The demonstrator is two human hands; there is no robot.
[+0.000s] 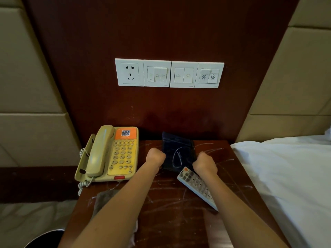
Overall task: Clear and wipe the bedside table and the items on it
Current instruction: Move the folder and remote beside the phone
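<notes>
Scratched table [170, 203], phone [111, 154], remote [197, 187], cloth [103, 199]

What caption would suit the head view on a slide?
Left hand and right hand hold a dark folder over the scratched bedside table, beside telephone and remote control.

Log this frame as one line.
left hand: grips dark folder | right hand: grips dark folder | remote, phone, cloth: on table

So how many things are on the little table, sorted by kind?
Telephone: 1
Remote control: 1
Black pad: 1
Grey cloth: 1
Total: 4
</notes>
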